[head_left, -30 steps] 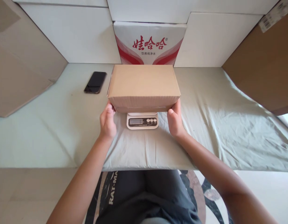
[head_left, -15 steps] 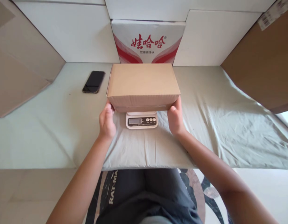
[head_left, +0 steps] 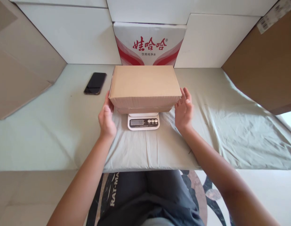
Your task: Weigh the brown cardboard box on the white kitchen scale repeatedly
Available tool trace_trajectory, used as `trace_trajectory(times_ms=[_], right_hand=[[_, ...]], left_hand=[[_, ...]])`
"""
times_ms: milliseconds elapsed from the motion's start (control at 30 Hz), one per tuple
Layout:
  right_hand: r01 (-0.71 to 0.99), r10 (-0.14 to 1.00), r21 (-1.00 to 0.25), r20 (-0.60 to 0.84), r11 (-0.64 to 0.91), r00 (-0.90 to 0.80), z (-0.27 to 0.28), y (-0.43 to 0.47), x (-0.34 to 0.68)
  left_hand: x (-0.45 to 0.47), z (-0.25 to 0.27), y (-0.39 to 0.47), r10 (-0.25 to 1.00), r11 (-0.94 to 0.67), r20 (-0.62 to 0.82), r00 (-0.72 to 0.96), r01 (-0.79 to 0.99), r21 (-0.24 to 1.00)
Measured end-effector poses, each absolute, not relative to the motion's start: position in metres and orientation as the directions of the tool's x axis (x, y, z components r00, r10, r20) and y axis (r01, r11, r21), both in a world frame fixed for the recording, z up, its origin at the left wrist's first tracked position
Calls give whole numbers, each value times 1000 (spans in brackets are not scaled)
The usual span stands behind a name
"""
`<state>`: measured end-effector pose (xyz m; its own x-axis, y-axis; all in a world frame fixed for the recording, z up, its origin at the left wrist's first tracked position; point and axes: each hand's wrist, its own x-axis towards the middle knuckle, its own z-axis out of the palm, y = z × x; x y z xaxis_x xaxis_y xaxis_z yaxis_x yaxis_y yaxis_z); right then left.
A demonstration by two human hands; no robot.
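Observation:
A closed brown cardboard box rests on a white digital scale, hiding the weighing platform almost wholly. The scale's display and several round buttons show in front of the box; its digits are too faint to read. My left hand is open at the box's left side, its fingers partly hidden by the corner; whether they still touch is unclear. On the right side my right hand is open, fingers apart and pointing up, close beside the box's right front corner and holding nothing.
A dark phone lies on the pale green cloth to the left. Behind the box stands a white and red carton with Chinese lettering. Large cardboard panels rise at the left and right.
My right hand has let go of the box's corner and moved a little outward, its fingers spreading. My left hand has loosened and shifted slightly outward. The box stays on the scale.

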<state>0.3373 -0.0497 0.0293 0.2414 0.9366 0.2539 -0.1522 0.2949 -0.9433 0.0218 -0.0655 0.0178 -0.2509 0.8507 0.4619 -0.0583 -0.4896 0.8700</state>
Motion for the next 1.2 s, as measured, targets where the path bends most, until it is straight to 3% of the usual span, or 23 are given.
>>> trace_trajectory(times_ms=[500, 800, 1200], right_hand=[[-161, 932, -951, 208, 263, 298, 9, -34, 346], [-254, 931, -946, 106, 203, 348, 16, -32, 340], [-278, 934, -939, 99, 202, 344, 22, -37, 332]], left_hand=[[16, 10, -52, 855, -456, 438, -277, -4, 890], [17, 12, -49, 866, -428, 390, -314, -60, 902], [15, 11, -47, 870, -414, 374, -321, -62, 908]])
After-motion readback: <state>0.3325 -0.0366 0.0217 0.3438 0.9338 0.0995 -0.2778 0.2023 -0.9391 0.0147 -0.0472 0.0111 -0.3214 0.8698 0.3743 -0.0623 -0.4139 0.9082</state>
